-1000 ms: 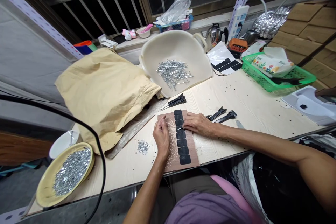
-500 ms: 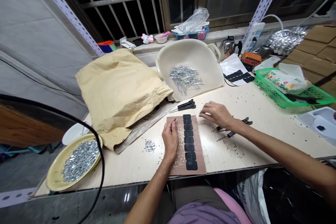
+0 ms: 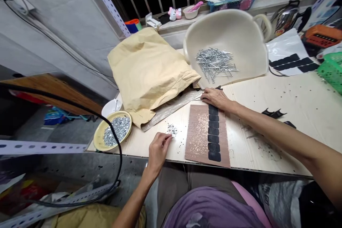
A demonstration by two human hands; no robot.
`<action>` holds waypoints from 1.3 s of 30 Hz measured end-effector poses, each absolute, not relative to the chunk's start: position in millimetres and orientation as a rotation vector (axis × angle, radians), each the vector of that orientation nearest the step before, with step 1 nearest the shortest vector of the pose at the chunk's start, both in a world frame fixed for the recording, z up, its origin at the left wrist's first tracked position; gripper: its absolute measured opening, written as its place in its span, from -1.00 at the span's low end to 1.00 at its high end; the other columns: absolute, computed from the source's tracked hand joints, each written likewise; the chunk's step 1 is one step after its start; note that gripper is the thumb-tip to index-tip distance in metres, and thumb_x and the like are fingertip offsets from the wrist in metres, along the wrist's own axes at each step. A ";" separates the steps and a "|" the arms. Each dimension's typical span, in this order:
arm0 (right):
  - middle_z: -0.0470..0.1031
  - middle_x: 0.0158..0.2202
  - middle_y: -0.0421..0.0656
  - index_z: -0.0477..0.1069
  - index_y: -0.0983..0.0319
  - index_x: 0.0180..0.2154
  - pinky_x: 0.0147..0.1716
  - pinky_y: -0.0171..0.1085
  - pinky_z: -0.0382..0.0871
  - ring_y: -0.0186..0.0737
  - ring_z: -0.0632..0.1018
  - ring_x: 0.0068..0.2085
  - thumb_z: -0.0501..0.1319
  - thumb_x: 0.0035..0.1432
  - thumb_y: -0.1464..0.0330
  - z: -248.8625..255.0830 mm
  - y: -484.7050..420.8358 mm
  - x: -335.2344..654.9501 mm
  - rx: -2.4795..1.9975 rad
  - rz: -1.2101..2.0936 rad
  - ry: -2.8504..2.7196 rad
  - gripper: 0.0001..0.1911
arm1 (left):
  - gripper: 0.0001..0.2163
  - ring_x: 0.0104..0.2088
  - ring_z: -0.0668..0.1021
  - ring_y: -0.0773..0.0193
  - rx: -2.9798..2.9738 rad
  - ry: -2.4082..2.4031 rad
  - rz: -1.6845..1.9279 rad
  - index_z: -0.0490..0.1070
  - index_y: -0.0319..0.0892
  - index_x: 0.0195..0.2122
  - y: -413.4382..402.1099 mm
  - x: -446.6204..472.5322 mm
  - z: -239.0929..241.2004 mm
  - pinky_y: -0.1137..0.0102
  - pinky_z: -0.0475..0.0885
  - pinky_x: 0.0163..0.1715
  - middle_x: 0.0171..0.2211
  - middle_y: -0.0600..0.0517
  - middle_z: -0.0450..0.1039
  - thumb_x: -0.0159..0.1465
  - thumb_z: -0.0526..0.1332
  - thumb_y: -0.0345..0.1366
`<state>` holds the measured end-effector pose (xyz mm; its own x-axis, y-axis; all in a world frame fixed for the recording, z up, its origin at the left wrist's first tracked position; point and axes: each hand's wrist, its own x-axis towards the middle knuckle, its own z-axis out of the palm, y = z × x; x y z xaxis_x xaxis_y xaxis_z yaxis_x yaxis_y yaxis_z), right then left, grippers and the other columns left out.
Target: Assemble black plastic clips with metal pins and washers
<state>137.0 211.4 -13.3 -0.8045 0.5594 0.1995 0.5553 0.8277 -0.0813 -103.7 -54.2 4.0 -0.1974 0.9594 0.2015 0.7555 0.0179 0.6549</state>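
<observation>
My left hand (image 3: 157,149) is in a pinch at the near edge of a small pile of tiny metal pieces (image 3: 172,129). Anything between its fingertips is too small to make out. Beyond the far edge of a brown board (image 3: 196,139), my right hand (image 3: 217,99) has its fingers bent down over black-handled tools with thin metal shafts (image 3: 197,97), mostly hidden under it. A column of black rounded pads (image 3: 213,130) lies on the board, beside scattered pale specks. More black-handled tools (image 3: 274,113) lie right of the board, under my right forearm.
A yellow bowl (image 3: 97,137) of small metal pieces stands at the table's left edge. Behind are a tan paper sack (image 3: 149,71) and a cream basin (image 3: 227,28) holding metal pins (image 3: 213,60). A black cable (image 3: 120,156) loops across the left foreground. A green basket (image 3: 332,69) sits far right.
The view has swung left and down. My left hand has left the board for the small metal pile. My right hand has moved left and away from me, onto the black-handled tools.
</observation>
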 end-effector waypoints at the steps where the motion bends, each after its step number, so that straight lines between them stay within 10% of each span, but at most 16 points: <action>1: 0.38 -0.20 -0.09 0.44 0.17 -0.21 -0.36 -0.30 0.11 -0.21 0.36 -0.26 0.04 0.26 0.24 -13.6 211.2 136.7 -0.865 0.030 -2.804 -0.76 | -0.84 -0.30 0.48 0.30 1.794 1.997 0.950 0.47 -0.16 -0.23 -55.7 -102.9 0.8 0.42 0.36 -0.28 -0.32 0.00 0.42 0.27 0.12 -0.29; 15: 0.45 -0.24 -0.08 0.38 0.27 -0.19 -0.22 -0.28 0.33 -0.22 0.47 -0.23 0.02 0.21 0.44 24.3 166.0 158.5 -0.826 0.110 -2.349 -0.80 | -0.83 -0.21 0.34 0.20 2.269 2.102 0.302 0.44 -0.02 -0.21 -21.9 -86.7 1.6 0.45 0.22 -0.49 -0.29 0.00 0.33 0.30 0.07 -0.28; 22: 0.46 -0.22 -0.12 0.43 0.24 -0.11 -0.24 -0.27 0.41 -0.27 0.49 -0.23 0.06 0.17 0.49 42.4 102.6 151.4 -0.782 0.432 -2.228 -0.72 | -0.90 -0.30 0.41 0.25 1.779 2.010 0.931 0.42 -0.17 -0.39 -15.0 -88.1 4.4 0.38 0.32 -0.30 -0.38 0.00 0.40 0.22 0.17 -0.29; 27: 0.46 -0.21 -0.14 0.40 0.18 -0.02 -0.27 -0.30 0.40 -0.30 0.48 -0.24 0.07 0.22 0.46 39.4 65.8 131.3 -0.692 0.495 -2.350 -0.69 | -0.75 -0.55 0.39 0.43 0.816 1.612 1.384 0.41 -0.28 -0.38 -5.1 -68.9 17.1 0.51 0.29 -0.58 -0.46 0.02 0.41 0.10 0.26 -0.15; 39: 0.46 -0.24 -0.14 0.41 0.15 -0.04 -0.27 -0.33 0.28 -0.27 0.46 -0.20 0.00 0.30 0.34 35.7 54.7 120.7 -0.850 0.215 -2.505 -0.72 | -0.74 -0.54 0.45 0.47 0.431 1.173 1.606 0.39 -0.28 -0.44 3.6 -35.4 29.1 0.51 0.41 -0.45 -0.52 0.07 0.44 -0.04 0.40 -0.25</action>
<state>120.7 54.7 35.7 -0.6899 0.6075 0.3937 0.5317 0.7943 -0.2939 -35.4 3.6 29.1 -0.3826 0.8825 -0.2735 -0.5291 0.0334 0.8479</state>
